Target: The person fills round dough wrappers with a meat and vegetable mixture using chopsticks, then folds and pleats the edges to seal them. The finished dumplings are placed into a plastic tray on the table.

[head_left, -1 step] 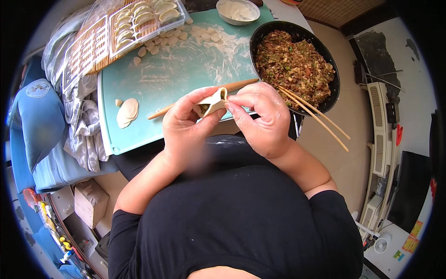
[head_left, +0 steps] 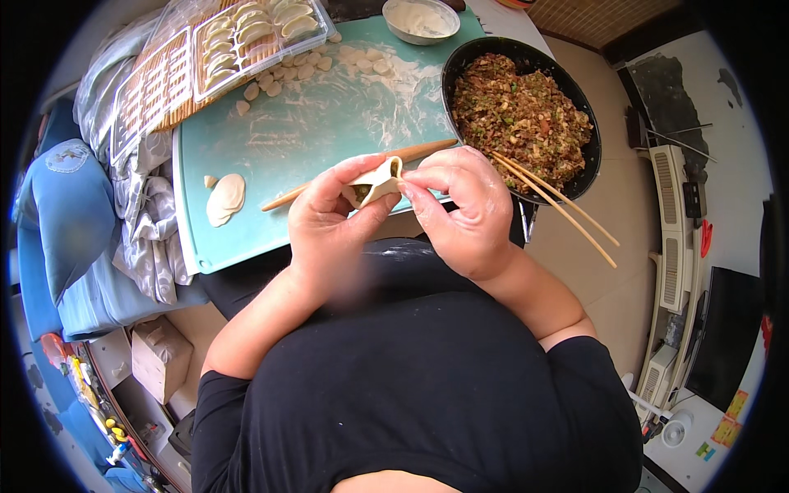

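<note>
A partly folded dumpling [head_left: 381, 182] is held between my two hands above the near edge of the green mat [head_left: 246, 148]. Its middle is pinched together while both ends gape, with filling visible inside. My left hand [head_left: 333, 209] cradles it between thumb and fingers. On the right side, the thumb and fingertips of my right hand [head_left: 464, 209] pinch the wrapper's edge. Behind the hands lies a wooden rolling pin [head_left: 288, 195], its middle partly covered by my left fingers. Several flat dough wrappers [head_left: 226, 200] overlap at the mat's left side.
A black pan [head_left: 598, 140] of chopped filling [head_left: 522, 115] stands at the right, chopsticks [head_left: 567, 205] jutting over its near rim. Small dough pieces [head_left: 288, 72] dot the floured mat's far part. Beyond are a tray of dumplings [head_left: 255, 29] and a metal bowl of flour [head_left: 419, 18].
</note>
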`<state>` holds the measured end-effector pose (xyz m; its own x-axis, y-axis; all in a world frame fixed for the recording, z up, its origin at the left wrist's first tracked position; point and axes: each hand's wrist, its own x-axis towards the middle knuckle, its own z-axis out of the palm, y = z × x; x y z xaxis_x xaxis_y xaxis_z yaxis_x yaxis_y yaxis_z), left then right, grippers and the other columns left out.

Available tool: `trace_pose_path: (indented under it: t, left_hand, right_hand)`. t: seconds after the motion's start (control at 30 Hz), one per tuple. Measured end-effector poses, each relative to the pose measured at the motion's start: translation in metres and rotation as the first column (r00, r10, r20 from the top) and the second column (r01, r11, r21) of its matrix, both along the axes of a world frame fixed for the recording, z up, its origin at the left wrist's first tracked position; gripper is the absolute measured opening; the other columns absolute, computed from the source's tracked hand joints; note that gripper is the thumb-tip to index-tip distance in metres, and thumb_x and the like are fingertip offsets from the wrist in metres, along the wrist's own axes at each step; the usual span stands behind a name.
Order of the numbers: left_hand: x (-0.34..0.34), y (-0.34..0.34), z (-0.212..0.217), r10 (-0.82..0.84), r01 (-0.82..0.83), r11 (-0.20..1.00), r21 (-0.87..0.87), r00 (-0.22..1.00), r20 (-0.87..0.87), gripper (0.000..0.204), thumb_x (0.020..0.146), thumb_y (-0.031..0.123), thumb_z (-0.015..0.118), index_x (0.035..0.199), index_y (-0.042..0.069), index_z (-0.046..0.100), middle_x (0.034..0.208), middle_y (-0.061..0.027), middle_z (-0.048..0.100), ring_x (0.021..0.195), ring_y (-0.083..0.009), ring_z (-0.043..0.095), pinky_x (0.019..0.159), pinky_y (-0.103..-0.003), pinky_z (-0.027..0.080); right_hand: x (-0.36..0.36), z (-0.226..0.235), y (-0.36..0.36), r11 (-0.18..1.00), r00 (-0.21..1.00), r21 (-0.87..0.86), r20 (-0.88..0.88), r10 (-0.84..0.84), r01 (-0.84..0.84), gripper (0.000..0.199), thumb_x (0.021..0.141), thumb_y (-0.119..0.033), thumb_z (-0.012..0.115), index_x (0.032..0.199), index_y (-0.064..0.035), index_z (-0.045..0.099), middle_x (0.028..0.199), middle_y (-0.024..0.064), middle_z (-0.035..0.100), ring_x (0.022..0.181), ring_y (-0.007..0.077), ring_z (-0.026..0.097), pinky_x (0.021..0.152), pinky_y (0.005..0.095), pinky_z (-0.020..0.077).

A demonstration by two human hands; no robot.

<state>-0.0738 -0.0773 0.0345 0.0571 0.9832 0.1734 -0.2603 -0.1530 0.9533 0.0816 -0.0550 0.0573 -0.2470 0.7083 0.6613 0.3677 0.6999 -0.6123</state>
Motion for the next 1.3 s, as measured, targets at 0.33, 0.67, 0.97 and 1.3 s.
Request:
trace_pose_path:
  t: [0.33, 0.67, 0.97, 1.3]
  left_hand:
    - [-0.003, -0.002, 0.003, -0.044, 0.048, 0.996, -0.080, 0.998, 0.045, 0.038, 0.080, -0.007, 0.058, 0.116, -0.003, 0.049, 0.104, -0.0113, 0.060, 0.094, -0.0146, 0.059, 0.081, -0.025, 0.049]
    - [-0.001, -0.004, 0.001, -0.032, 0.034, 0.995, -0.096, 0.999, 0.019, 0.036, 0.077, -0.003, 0.065, 0.111, -0.003, 0.052, 0.099, -0.0057, 0.059, 0.088, -0.0102, 0.058, 0.075, -0.023, 0.048]
    - [0.001, -0.004, 0.000, -0.047, 0.048, 0.994, -0.103, 0.999, 0.006, 0.036, 0.077, -0.003, 0.066, 0.111, -0.002, 0.053, 0.099, -0.0055, 0.060, 0.087, -0.0090, 0.058, 0.074, -0.022, 0.049]
    - [0.002, -0.002, 0.008, -0.050, 0.055, 0.988, -0.145, 0.998, 0.037, 0.038, 0.077, -0.004, 0.064, 0.113, -0.005, 0.051, 0.093, -0.0073, 0.062, 0.083, -0.0103, 0.060, 0.072, -0.021, 0.048]
  right_hand:
    - [-0.001, -0.005, 0.002, 0.980, 0.990, -0.192, -0.134, 0.034, -0.059, 0.030, 0.073, -0.015, 0.070, 0.097, -0.0017, 0.059, 0.100, 0.0124, 0.058, 0.097, 0.0288, 0.053, 0.086, 0.0356, 0.0405]
    - [0.001, -0.010, 0.008, 0.983, 0.987, -0.084, -0.008, 0.161, -0.161, 0.028, 0.076, -0.009, 0.064, 0.102, -0.0022, 0.062, 0.118, 0.0117, 0.056, 0.106, 0.0306, 0.051, 0.091, 0.0384, 0.0394]
    - [0.001, -0.010, 0.004, 0.979, 0.977, 0.204, 0.202, -0.071, 0.029, 0.021, 0.076, -0.011, 0.062, 0.097, -0.0097, 0.066, 0.107, 0.0044, 0.063, 0.099, 0.0238, 0.057, 0.084, 0.0375, 0.0393]
    - [0.001, -0.010, 0.007, 0.993, 0.993, -0.039, 0.017, 0.113, -0.112, 0.023, 0.076, -0.010, 0.063, 0.098, -0.0053, 0.065, 0.114, 0.0078, 0.059, 0.105, 0.0290, 0.054, 0.089, 0.0381, 0.0401]
